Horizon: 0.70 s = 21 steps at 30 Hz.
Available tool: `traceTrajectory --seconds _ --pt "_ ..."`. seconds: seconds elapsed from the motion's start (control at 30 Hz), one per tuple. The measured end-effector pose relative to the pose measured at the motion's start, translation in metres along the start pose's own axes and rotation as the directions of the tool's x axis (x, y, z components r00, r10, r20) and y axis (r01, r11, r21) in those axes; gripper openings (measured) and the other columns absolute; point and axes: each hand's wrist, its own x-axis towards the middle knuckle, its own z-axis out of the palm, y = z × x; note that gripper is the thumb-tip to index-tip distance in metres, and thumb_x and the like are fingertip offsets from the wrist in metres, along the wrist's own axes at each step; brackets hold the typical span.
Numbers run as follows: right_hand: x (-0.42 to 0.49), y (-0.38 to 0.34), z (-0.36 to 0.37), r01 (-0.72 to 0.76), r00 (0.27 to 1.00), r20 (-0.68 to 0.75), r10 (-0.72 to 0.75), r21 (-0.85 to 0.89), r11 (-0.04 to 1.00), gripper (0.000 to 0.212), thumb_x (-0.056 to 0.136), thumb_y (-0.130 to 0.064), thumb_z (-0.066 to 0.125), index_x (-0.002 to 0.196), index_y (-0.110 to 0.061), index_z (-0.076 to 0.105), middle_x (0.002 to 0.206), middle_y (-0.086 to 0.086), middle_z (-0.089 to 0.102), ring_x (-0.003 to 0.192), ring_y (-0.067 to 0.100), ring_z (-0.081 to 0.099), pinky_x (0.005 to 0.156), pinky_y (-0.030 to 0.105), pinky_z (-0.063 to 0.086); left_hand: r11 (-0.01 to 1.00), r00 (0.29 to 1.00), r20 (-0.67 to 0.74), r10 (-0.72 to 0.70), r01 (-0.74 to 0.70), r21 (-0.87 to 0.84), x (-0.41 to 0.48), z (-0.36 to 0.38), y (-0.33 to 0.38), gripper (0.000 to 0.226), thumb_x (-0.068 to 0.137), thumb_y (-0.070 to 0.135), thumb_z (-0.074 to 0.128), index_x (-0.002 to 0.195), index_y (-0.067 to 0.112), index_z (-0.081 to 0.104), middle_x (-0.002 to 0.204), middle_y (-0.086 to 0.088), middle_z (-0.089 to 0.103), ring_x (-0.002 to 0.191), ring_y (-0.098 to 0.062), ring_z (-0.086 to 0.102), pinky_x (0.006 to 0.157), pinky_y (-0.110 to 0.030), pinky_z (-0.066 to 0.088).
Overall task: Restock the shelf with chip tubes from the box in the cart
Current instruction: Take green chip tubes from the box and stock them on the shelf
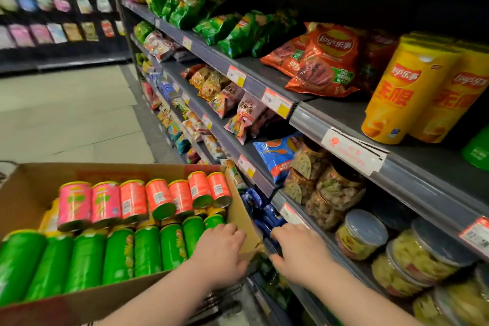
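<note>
An open brown cardboard box fills the lower left of the frame, sitting on a dark wire cart that shows only just under its right corner. Inside the box, a row of glossy green cylindrical chip tubes lies side by side along the near edge. A row of pink and orange-red chip tubes rests on top further back, with yellow tubes peeking from underneath.

The left hand reaches palm down into the right end of the box, over the last green tubes and against the box's right wall. Its fingers bend downward and the tips are hidden, so I cannot tell whether they clasp a tube. The right hand is outside the box, between it and the grey metal shelf, just beside dark blue snack packets. Its thumb is spread and its fingers are curled forward; whether it holds anything cannot be told.

On the shelf at the right of the frame, tall yellow chip tubes stand upright beside orange-red chip bags. Green chip bags lie further along towards the upper middle. Clear plastic jars sit on the tier below.
</note>
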Motion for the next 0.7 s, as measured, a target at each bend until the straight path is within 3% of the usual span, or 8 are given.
traceTrajectory --seconds 0.43,0.7 --pt "0.065 -0.193 0.020 0.164 0.980 0.116 -0.161 -0.014 0.986 0.044 0.089 -0.041 0.048 0.129 -0.022 0.047 0.130 0.004 0.051 0.123 0.025 0.045 0.100 0.039 0.038 0.971 0.964 0.141 -0.226 0.235 -0.051 -0.105 0.025 -0.178 0.057 0.086 0.049 0.049 0.134 0.019 0.043 0.133 -0.004 0.046 0.124 -0.026 0.043 0.104 -0.038 0.037" --pt "0.099 -0.291 0.035 0.237 0.954 0.185 -0.234 0.007 0.971 0.047 0.089 -0.038 0.052 0.132 -0.020 0.047 0.132 0.005 0.051 0.124 0.027 0.044 0.104 0.042 0.038 0.933 0.927 0.152 -0.343 0.356 -0.062 -0.153 0.036 -0.272 0.058 0.087 0.051 0.047 0.135 0.020 0.041 0.133 -0.001 0.046 0.123 -0.022 0.043 0.100 -0.037 0.040"
